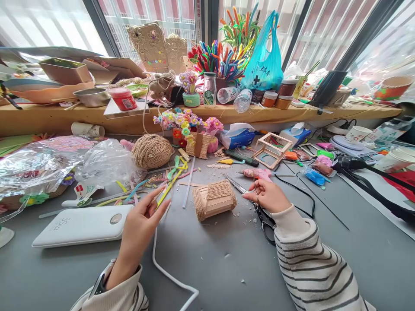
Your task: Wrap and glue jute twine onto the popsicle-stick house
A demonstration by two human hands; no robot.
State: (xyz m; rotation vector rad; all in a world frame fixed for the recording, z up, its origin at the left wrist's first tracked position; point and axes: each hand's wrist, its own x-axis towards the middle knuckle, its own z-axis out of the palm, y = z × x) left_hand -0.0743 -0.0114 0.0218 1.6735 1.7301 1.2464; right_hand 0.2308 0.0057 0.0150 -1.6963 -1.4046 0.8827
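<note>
My left hand [142, 224] reaches forward over the grey table [220, 268], thumb and forefinger pinched on a thin pale strand near a scatter of coloured pipe cleaners [171, 179]. My right hand [267, 195] lies curled on top of black-handled scissors [265, 221], and a thin dark wire stands up from between its fingertips. Between the hands lies a small stick-built piece wrapped in twine [214, 199], touched by neither hand. A ball of twine [152, 151] sits behind it, and a pink glue gun [257, 173] lies just beyond my right hand.
A white power bank [82, 224] and its white cable [171, 276] lie near my left wrist. Plastic bags [106, 162] fill the left side. A small stick frame [271, 149], tissue packs, pipe-cleaner flowers [186, 123] and a cluttered wooden sill [227, 113] stand behind. Black cords [372, 190] run on the right.
</note>
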